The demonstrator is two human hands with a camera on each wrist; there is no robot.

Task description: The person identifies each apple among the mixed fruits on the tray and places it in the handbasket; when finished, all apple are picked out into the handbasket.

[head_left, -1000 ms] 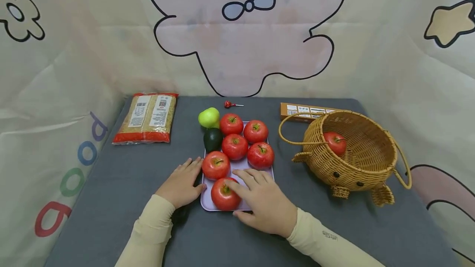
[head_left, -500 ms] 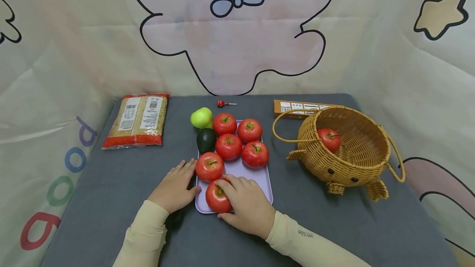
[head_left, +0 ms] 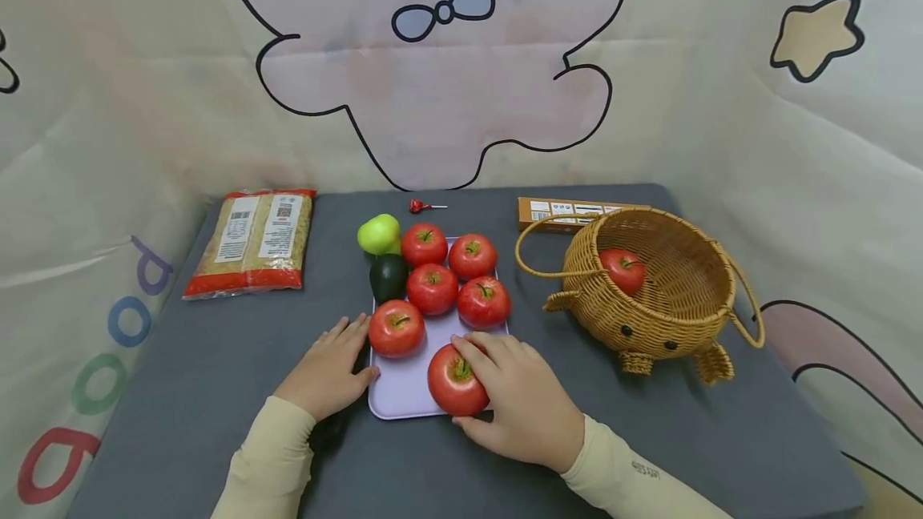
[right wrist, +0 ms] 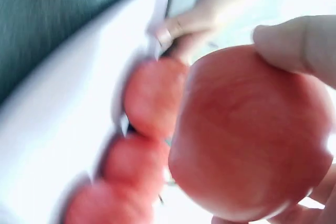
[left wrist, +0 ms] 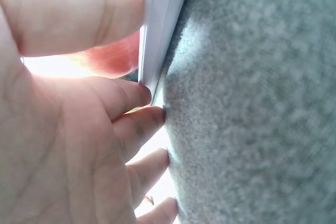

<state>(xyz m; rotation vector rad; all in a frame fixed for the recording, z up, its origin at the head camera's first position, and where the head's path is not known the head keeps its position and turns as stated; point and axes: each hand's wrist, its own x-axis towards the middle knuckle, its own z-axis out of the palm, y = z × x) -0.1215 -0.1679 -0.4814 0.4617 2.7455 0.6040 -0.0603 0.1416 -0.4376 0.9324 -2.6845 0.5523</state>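
Observation:
My right hand [head_left: 530,403] grips a red apple [head_left: 454,379] over the near right part of the lilac tray [head_left: 392,399]. In the right wrist view the held apple [right wrist: 252,135] fills the foreground, apart from the tray surface. My left hand [head_left: 328,371] lies at the tray's left edge, fingers extended; in the left wrist view its thumb and fingers [left wrist: 139,129] touch the tray's rim [left wrist: 163,14]. Several other red apples [head_left: 433,289] sit on the tray. A dark green avocado [head_left: 388,277] and a light green pear-shaped fruit [head_left: 378,234] are by its far left edge.
A wicker basket [head_left: 649,327] with an animal face and one apple [head_left: 623,270] inside stands at the right. Behind it lies a long brown box [head_left: 555,211]. A bag of grain [head_left: 252,243] is at the far left, a red lollipop [head_left: 418,206] at the back.
My right hand has closed round the nearest apple and moved it right, away from the tray's left side. The left hand stays at the tray edge. The head view has shifted slightly.

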